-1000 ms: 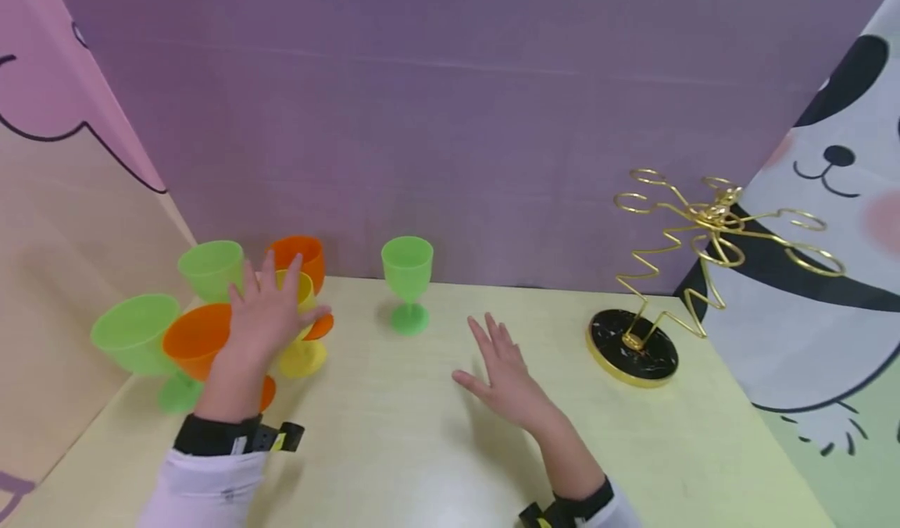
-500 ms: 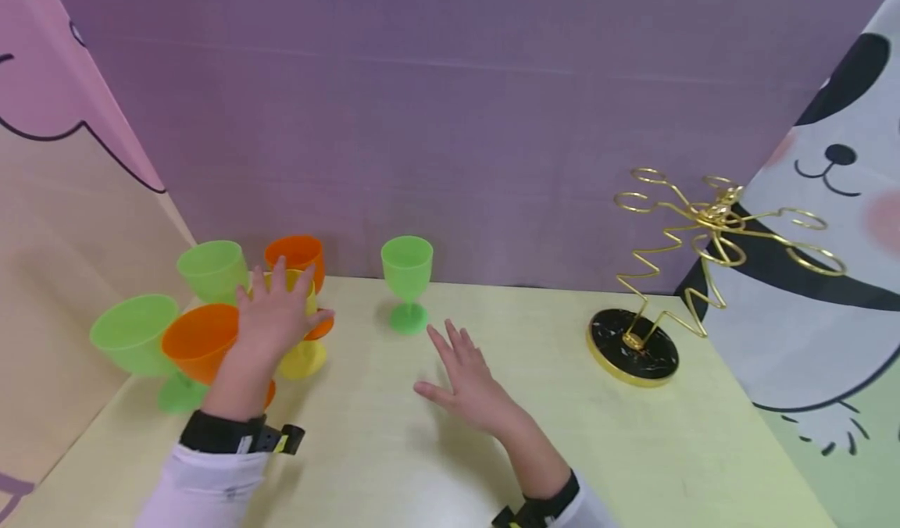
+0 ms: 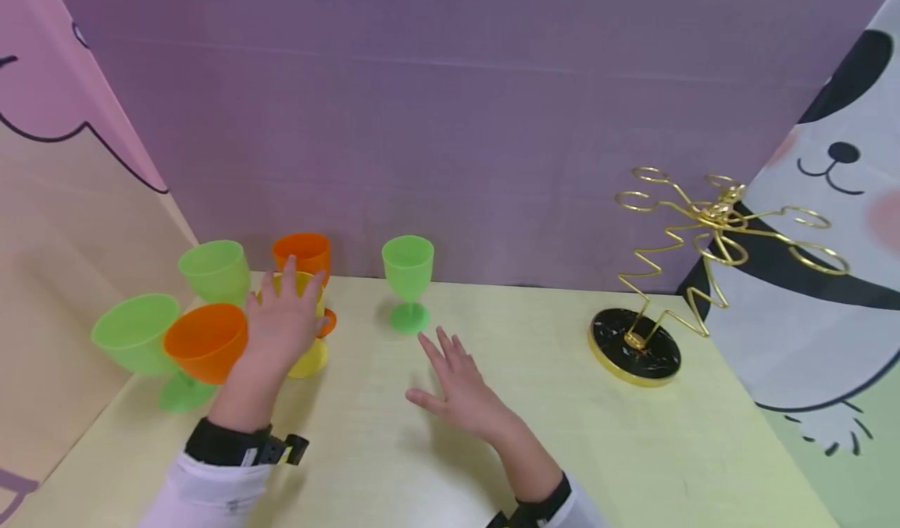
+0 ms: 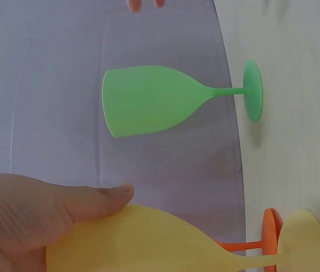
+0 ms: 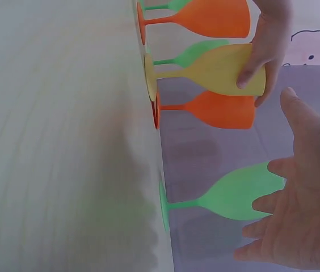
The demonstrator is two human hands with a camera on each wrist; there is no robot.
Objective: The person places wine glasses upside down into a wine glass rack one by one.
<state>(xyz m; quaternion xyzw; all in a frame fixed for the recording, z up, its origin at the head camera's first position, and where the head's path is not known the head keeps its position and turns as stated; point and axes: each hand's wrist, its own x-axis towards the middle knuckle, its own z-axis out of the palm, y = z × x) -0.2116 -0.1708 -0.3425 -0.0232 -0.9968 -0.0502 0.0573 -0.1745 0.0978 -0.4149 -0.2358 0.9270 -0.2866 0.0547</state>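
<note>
The left hand point(image 3: 281, 329) reaches over the yellow cup point(image 5: 219, 71) from above, its thumb laid along one side of the bowl and its fingers on the other side, holding it near the rim. How tightly the fingers curl is hard to judge, since the cup and hand cover part of the grip. The yellow cup stands upright on the table point(image 3: 605, 450), with one orange cup point(image 3: 304, 252) just behind it and another orange cup point(image 3: 206, 342) beside the left wrist. Two green cups, one in front point(image 3: 137, 333) and one at the back point(image 3: 216, 272), stand at the far left. The right hand point(image 3: 460, 391) is held above the table, fingers spread and holding nothing, near the lone green cup point(image 3: 408, 269). Well apart on the right stands a gold wire rack point(image 3: 717, 215) on a round black base point(image 3: 635, 344). A purple cloth point(image 3: 457, 122) hangs behind the table.
</note>
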